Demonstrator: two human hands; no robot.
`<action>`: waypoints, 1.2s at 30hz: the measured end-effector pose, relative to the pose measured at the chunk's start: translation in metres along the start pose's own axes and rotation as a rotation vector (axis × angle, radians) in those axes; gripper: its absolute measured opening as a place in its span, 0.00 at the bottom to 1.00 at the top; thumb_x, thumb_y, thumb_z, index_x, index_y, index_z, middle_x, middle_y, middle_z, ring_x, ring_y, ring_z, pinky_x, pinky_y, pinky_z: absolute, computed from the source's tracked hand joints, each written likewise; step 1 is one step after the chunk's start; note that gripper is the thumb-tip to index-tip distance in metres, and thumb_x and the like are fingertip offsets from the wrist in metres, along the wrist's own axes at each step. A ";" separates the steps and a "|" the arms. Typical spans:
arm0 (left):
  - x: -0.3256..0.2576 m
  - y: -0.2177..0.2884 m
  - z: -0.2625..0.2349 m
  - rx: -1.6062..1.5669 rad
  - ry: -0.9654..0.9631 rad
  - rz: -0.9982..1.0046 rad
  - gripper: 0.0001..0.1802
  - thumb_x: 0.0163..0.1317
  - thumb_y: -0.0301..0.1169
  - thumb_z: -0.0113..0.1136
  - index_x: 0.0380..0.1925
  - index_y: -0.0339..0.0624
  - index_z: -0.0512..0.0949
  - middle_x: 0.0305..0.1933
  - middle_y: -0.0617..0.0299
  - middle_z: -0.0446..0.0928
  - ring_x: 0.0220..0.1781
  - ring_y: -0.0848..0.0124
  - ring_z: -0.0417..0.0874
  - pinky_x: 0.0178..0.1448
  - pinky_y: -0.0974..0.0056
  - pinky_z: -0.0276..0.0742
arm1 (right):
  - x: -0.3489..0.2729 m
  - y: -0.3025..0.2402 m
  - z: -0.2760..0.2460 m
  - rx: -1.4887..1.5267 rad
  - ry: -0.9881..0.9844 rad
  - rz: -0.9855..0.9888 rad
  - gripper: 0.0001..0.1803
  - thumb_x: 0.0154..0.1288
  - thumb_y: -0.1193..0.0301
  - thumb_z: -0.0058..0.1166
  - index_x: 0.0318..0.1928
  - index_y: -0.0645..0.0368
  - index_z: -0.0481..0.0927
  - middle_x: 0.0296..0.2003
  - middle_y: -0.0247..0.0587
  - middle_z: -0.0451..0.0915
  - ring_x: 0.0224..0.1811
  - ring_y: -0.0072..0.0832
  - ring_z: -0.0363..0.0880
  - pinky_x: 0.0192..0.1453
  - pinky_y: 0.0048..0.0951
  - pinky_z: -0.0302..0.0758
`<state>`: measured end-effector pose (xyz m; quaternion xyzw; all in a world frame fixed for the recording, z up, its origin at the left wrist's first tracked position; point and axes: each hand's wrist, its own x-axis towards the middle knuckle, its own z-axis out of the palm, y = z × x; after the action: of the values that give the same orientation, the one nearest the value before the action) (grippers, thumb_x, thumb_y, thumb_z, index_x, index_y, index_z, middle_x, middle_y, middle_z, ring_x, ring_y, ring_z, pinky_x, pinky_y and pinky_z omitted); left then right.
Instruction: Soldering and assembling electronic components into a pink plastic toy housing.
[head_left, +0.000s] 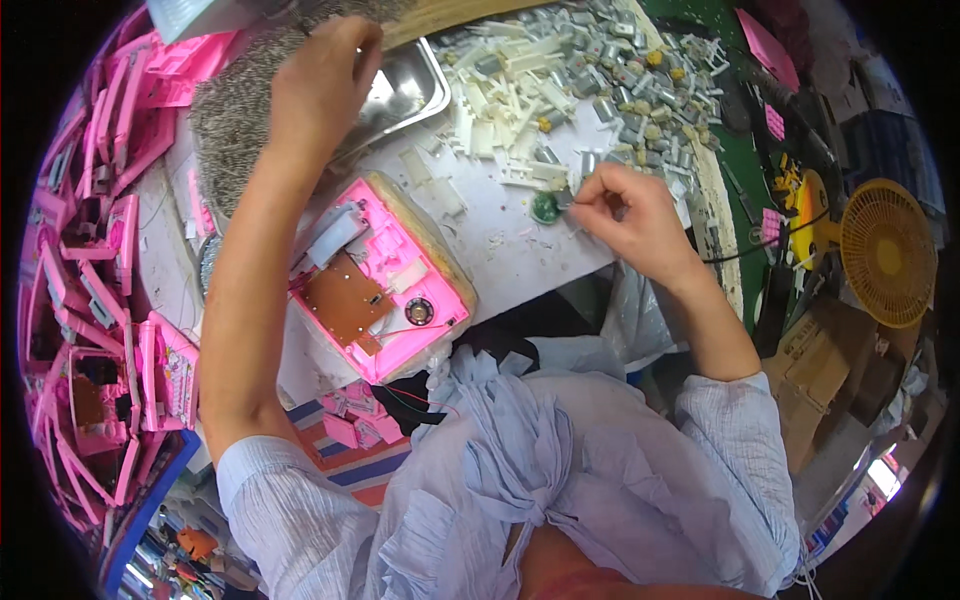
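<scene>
Reaching over a heap of tiny grey pieces [235, 120], the left hand [328, 80] bends its fingers; their grip cannot be told. The right hand [630, 215] brings thumb and forefinger together beside a round green piece [544, 208]; whether they grip anything is unclear. Between the forearms lies an open pink case [440, 290].

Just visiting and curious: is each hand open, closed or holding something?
Left hand: curled near the metal tray; its grip cannot be told.
Right hand: closed in a pinch beside the green round piece; anything held cannot be told.
</scene>
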<state>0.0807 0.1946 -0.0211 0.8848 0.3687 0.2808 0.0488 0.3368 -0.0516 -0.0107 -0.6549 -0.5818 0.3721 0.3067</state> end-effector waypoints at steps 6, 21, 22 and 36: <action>-0.015 -0.002 -0.016 -0.180 -0.043 -0.154 0.09 0.65 0.31 0.64 0.41 0.40 0.83 0.41 0.52 0.86 0.38 0.53 0.87 0.45 0.53 0.82 | 0.004 -0.001 0.003 -0.265 -0.012 -0.197 0.09 0.59 0.76 0.61 0.42 0.57 0.81 0.29 0.42 0.80 0.36 0.42 0.81 0.40 0.40 0.76; 0.030 -0.007 0.010 -0.072 -0.073 -0.343 0.11 0.59 0.38 0.67 0.37 0.44 0.86 0.39 0.54 0.87 0.42 0.53 0.88 0.49 0.52 0.83 | 0.012 -0.018 0.007 -0.501 -0.102 -0.331 0.19 0.58 0.79 0.58 0.51 0.55 0.80 0.36 0.42 0.82 0.41 0.43 0.80 0.44 0.42 0.78; 0.031 -0.006 0.011 -0.036 -0.066 -0.328 0.10 0.60 0.37 0.67 0.37 0.45 0.86 0.38 0.54 0.87 0.42 0.53 0.88 0.49 0.52 0.83 | 0.012 -0.015 0.004 -0.413 -0.088 -0.351 0.19 0.58 0.79 0.59 0.51 0.56 0.81 0.36 0.43 0.82 0.41 0.43 0.80 0.44 0.42 0.78; 0.041 0.010 0.023 0.142 -0.074 -0.184 0.11 0.64 0.37 0.65 0.43 0.47 0.86 0.42 0.58 0.85 0.45 0.54 0.87 0.50 0.52 0.83 | -0.012 -0.031 -0.014 -0.145 -0.084 -0.168 0.20 0.58 0.78 0.61 0.53 0.57 0.83 0.37 0.41 0.83 0.35 0.37 0.81 0.42 0.36 0.77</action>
<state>0.1229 0.2177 -0.0186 0.8581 0.4654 0.2153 0.0252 0.3321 -0.0592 0.0243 -0.6081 -0.6725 0.3292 0.2638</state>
